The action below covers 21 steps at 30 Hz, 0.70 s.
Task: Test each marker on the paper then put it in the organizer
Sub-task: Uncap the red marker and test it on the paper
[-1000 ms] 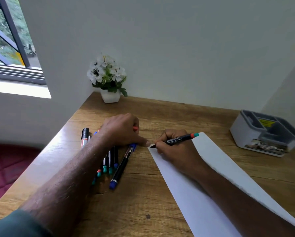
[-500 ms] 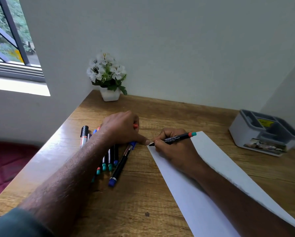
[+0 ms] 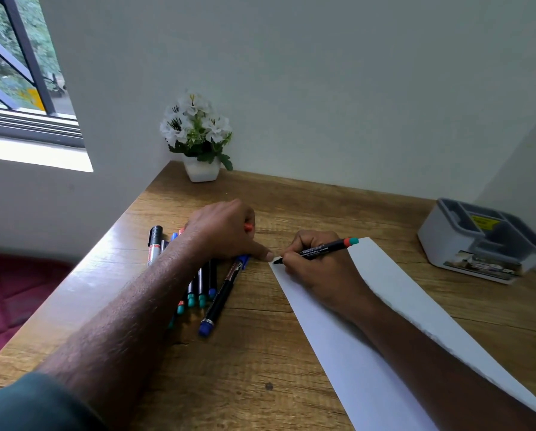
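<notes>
The testing step is in hand. A black marker [image 3: 319, 251] with a red and teal end is gripped in the right hand [image 3: 316, 269], its fingers [image 3: 294, 259] curled round the barrel in a writing hold, and its dark tip is set at the far left corner of the white paper [image 3: 385, 353], just beyond the fingertips. No ink line can be made out on the sheet from this view.

The left hand [image 3: 226, 231] is laid over the row of loose markers [image 3: 204, 290], its fingers curled round what appears to be an orange-red cap [image 3: 248, 227], and its thumb is pressed down at the corner of the paper, so close to the pen tip that they nearly touch. The sheet is judged to be pinned there against sliding.

The blue-capped marker [image 3: 220, 297] and the black-capped marker [image 3: 154, 244] lie on the desk [image 3: 260, 353] below and to the left of the left fingers, apparently not yet tested.

The grey organizer [image 3: 478, 241] stands well apart to the right of the right fingers, near the wall; its compartments look empty of markers, though the far ones are hard to see.

Next, a short stroke along the paper is called for, then probably the cap pushed back on, and a carry rightward to the organizer.
</notes>
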{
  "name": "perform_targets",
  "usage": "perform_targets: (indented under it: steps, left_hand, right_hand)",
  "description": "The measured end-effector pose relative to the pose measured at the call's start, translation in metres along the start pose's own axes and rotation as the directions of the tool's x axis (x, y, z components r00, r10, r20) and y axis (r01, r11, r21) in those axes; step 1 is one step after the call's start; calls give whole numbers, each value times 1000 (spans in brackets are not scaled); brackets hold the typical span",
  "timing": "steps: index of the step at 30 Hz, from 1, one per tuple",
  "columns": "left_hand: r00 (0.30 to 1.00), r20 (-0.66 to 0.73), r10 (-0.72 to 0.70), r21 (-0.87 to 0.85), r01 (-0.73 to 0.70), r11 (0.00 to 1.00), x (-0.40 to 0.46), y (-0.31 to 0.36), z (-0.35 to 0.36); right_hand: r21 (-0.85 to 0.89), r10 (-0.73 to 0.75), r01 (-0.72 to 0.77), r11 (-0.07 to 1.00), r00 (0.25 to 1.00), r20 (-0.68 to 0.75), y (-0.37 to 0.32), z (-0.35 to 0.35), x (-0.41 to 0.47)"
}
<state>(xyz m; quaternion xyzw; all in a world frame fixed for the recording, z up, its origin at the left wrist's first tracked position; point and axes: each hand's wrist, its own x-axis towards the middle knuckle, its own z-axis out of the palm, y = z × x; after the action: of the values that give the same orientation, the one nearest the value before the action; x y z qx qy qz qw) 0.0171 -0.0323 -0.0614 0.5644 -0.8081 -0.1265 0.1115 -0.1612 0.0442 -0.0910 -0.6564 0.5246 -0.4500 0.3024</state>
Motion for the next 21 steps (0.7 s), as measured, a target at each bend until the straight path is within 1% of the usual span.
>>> perform_targets:
  steps: [12, 21]
  left_hand:
    - [1000, 4, 3, 0, -3, 1000, 1, 0, 1]
    - [1000, 10, 3, -3, -2, 1000, 1, -1, 1]
  right_hand:
    - [-14, -1, 1, 1000, 1000, -29, 2, 0, 2]
    - [-42, -2, 1, 999, 1000, -24, 4, -2, 2]
